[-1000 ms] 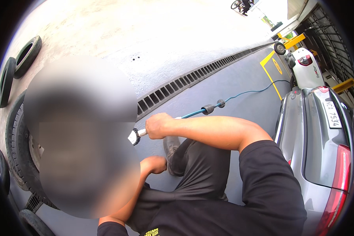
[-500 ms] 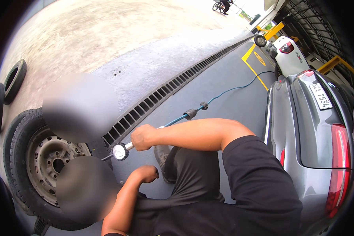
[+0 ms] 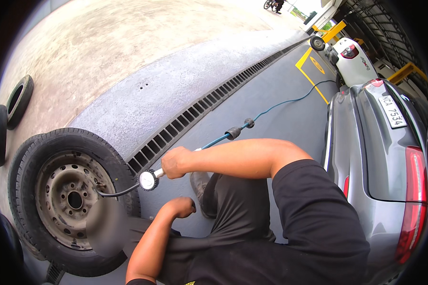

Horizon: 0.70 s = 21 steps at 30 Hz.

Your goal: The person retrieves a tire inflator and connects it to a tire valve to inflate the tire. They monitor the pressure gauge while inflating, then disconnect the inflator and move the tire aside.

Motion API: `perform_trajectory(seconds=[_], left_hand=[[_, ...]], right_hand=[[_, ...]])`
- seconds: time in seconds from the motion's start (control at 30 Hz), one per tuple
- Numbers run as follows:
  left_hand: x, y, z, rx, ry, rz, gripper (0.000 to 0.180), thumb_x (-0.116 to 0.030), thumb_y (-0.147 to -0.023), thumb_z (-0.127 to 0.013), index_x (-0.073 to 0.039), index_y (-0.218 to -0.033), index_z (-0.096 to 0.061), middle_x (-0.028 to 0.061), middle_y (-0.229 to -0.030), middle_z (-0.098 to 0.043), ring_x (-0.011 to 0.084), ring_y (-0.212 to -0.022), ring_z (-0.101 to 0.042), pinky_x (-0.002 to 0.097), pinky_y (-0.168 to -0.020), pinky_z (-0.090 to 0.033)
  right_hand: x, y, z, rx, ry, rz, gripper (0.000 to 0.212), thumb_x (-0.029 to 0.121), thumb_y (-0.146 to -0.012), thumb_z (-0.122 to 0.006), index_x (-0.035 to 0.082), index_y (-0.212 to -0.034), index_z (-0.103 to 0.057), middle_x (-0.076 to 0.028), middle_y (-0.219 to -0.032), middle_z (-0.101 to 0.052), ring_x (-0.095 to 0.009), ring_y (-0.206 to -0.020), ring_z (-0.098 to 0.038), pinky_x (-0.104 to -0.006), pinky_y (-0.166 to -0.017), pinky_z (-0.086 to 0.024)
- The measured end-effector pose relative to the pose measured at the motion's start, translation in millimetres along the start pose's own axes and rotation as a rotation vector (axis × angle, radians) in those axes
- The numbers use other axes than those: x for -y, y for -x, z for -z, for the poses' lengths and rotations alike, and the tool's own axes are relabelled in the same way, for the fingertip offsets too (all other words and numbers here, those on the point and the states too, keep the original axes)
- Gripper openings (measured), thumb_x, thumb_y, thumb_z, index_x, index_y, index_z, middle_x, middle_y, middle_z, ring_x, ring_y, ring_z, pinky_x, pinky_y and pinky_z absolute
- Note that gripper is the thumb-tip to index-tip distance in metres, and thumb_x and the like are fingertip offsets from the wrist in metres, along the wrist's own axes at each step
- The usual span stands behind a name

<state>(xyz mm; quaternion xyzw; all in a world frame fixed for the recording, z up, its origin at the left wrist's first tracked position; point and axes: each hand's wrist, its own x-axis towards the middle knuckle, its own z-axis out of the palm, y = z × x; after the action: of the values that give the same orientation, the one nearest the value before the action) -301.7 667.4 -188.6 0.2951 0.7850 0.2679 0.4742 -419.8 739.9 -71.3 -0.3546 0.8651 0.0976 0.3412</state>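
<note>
The view has swung down since a moment ago, revealing the black tyre on its grey steel rim (image 3: pixel 64 199) at eight o'clock; the right hand (image 3: pixel 176 162) stays clenched around the round-dial tyre inflator gauge (image 3: pixel 148 180), its black hose (image 3: pixel 114 192) reaching the rim, while the left hand (image 3: pixel 180 207) rests fisted, empty.

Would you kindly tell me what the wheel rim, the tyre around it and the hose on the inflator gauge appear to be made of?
The wheel rim looks like pressed steel, dull grey with rusty brown patches. The tyre seems to be matt black rubber with moulded tread blocks. The short hose from the inflator gauge, held in the right hand, bends freely and looks like black rubber, though it may be plastic.
</note>
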Motion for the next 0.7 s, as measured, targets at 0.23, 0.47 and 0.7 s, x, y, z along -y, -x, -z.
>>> perform_trajectory(seconds=[0.23,0.47,0.7], left_hand=[[6.3,-3.1,-4.0,0.0,0.029,0.005,0.031,-0.024,-0.089,-0.059,-0.006,-0.109,-0.074,0.0203,-0.109,-0.07,0.0372,-0.106,-0.065,0.0452,-0.092,-0.05],[6.6,-2.1,-2.9,-0.007,0.023,0.004,0.03,-0.024,-0.089,-0.059,-0.005,-0.107,-0.074,0.0206,-0.108,-0.07,0.0368,-0.105,-0.066,0.0453,-0.092,-0.05],[3.8,-0.1,2.4,0.014,0.003,0.022,0.031,-0.018,-0.088,-0.054,-0.007,-0.109,-0.074,0.0172,-0.111,-0.071,0.0338,-0.107,-0.065,0.0434,-0.094,-0.049]], right_hand=[[-0.9,-1.3,3.5,0.032,-0.003,0.004,0.029,0.018,-0.084,-0.056,0.006,-0.103,-0.075,-0.015,-0.107,-0.073,-0.029,-0.099,-0.071,-0.0414,-0.082,-0.056],[-2.0,-2.5,5.0,0.049,-0.016,-0.005,0.03,0.019,-0.084,-0.057,0.006,-0.105,-0.074,-0.014,-0.106,-0.073,-0.029,-0.1,-0.071,-0.0411,-0.083,-0.056],[-2.9,-4.0,4.0,0.038,-0.013,-0.012,0.029,0.018,-0.083,-0.057,0.006,-0.103,-0.075,-0.015,-0.105,-0.073,-0.029,-0.099,-0.071,-0.0413,-0.082,-0.056]])
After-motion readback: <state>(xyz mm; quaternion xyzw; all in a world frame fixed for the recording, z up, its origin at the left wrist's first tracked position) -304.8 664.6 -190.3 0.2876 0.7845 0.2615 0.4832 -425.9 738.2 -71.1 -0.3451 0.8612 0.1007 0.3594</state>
